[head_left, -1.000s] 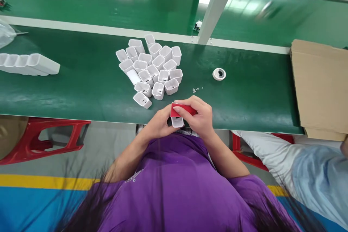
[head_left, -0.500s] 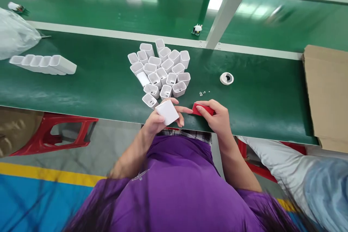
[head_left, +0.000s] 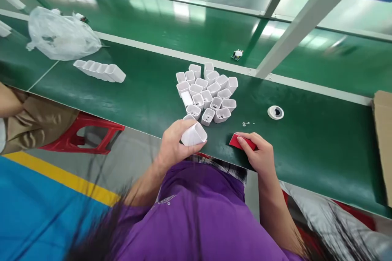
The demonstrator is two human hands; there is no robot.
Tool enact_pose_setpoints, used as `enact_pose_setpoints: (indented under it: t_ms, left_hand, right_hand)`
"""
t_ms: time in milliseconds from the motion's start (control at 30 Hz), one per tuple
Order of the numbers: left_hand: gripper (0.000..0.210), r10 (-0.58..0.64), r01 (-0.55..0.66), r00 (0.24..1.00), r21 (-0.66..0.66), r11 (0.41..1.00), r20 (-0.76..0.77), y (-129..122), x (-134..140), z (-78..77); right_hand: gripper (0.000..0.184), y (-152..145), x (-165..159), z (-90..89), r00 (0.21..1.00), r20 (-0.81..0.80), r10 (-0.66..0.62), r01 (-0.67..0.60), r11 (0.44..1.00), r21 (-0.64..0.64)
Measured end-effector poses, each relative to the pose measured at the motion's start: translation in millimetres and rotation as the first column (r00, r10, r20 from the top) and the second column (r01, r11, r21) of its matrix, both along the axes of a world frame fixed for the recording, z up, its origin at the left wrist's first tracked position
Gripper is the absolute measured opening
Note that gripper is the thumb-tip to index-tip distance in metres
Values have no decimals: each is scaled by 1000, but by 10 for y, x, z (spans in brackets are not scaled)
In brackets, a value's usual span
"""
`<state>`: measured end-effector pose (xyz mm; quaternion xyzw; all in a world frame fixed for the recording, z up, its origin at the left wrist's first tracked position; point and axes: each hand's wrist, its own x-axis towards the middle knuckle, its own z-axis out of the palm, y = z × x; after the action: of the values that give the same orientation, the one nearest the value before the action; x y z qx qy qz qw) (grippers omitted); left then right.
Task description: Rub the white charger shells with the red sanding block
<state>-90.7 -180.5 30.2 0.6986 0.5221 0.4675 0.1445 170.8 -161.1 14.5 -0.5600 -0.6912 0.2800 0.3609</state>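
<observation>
My left hand (head_left: 175, 143) grips a white plastic charger housing (head_left: 193, 135) between thumb and fingers, its open end tilted to the upper right. My right hand (head_left: 260, 151), to the right over the table edge, pinches a small flat red piece (head_left: 241, 142) whose exact kind I cannot make out. Just beyond the left hand stands a cluster of similar white housings (head_left: 213, 89), most with their open ends up; slots show in the bottoms of some. One housing in the cluster lies with a closed face (head_left: 186, 98) showing.
A row of white housings (head_left: 101, 71) lies left, near a clear plastic bag (head_left: 63, 34). Small white bits (head_left: 245, 124) and a white tape roll (head_left: 275, 112) are on the right. A metal post (head_left: 294, 36) rises behind; cardboard (head_left: 384, 138) stands far right. A person sits at left.
The view has swung left. My left hand has turned the white housing so its open end shows, and its finger has come away from the red piece, which stays in my right hand.
</observation>
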Motion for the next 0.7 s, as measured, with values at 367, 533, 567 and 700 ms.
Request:
enact_pose_setpoints:
  t_ms: [367, 533, 567, 700]
  left_hand:
    - [42, 473, -443, 823, 166, 881, -314, 493, -740, -157]
    - [37, 504, -572, 743, -26, 820, -441, 979, -1394, -88]
    - [38, 517, -601, 724, -49, 798, -457, 1043, -1499, -54]
    - [52, 500, -622, 676, -56, 781, -541, 1179, -1817, 24]
  right_hand:
    - [28, 33, 26, -35, 999, 34, 42, -44, 997, 57]
    - [31, 59, 36, -54, 998, 36, 59, -61, 997, 39]
    - [32, 60, 40, -72, 998, 34, 55, -56, 998, 39]
    - [34, 63, 57, -174, 999, 18, 38, -39, 998, 58]
